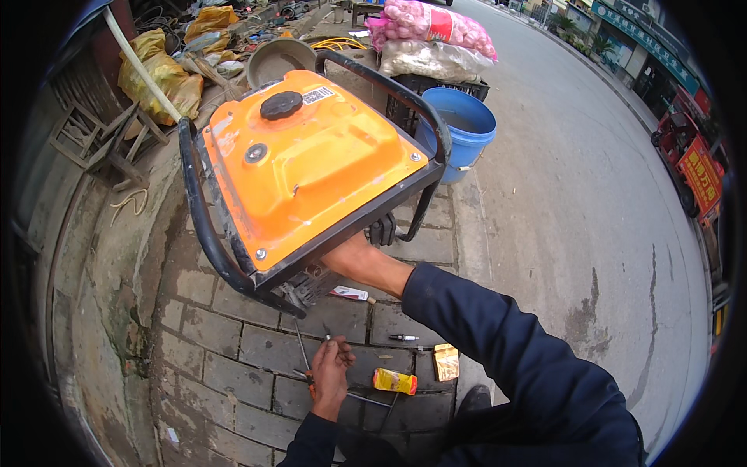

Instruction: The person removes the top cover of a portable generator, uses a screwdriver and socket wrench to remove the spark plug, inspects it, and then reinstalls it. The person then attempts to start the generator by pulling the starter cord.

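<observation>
An orange fuel tank (327, 156) with a black cap (281, 105) tops a generator in a black tubular frame (204, 210). My right hand (348, 257) reaches in under the tank's near edge, its fingers hidden by the machine. Below the near corner, my left hand (332, 367) is closed in a pinch, and a small metal tip shows above its fingers. Beside that hand lie a thin metal rod (300, 342) and an orange-handled tool (310, 379), partly covered by it. To its right, a spark plug (403, 338) rests on the paving.
Near my shoe (476, 398) lie a yellow packet (394, 381), a gold box (446, 363) and a metal bar (369, 400). A blue bucket (467, 144) and stacked sacks (432, 35) stand behind the generator. Broken wooden stools (109, 144) are at left; the road runs along the right.
</observation>
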`<state>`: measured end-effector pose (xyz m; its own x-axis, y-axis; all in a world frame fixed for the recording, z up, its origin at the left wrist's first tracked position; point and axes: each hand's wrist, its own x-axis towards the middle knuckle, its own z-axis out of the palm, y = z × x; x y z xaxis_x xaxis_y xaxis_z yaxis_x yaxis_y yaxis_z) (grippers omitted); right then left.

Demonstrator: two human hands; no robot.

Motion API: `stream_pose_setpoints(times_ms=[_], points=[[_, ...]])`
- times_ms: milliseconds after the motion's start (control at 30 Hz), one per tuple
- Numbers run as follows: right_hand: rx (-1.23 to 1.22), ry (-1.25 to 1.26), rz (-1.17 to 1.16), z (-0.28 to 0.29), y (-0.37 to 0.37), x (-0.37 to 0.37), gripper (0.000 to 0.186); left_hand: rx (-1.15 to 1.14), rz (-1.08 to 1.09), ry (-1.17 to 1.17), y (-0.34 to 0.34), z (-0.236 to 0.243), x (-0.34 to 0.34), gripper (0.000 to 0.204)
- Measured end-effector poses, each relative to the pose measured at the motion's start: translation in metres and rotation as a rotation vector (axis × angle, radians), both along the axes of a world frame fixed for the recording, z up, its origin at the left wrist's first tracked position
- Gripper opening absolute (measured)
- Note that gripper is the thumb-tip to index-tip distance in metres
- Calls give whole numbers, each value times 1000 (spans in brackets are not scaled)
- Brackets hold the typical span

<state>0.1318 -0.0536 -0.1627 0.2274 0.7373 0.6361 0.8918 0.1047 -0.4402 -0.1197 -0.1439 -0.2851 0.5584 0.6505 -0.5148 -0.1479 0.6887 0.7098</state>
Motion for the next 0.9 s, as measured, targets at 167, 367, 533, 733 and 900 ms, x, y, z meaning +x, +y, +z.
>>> stream_pose_setpoints(times_ms=[167, 367, 533, 733, 900], points=[[-137, 36, 32, 2, -3, 0, 38, -5, 6, 7, 1, -1, 0, 28], [-116, 157, 33, 3, -2, -2, 38, -9, 7, 1, 1, -1, 0, 28], [-102, 86, 30, 2, -1, -2, 38, 2, 12, 8, 1, -2, 0, 28], [-75, 44, 21, 2, -2, 0, 39, -8, 13, -4, 1, -2, 1, 27], [-127, -4, 5, 1, -2, -1, 40, -6, 15, -4, 1, 0, 1, 27]])
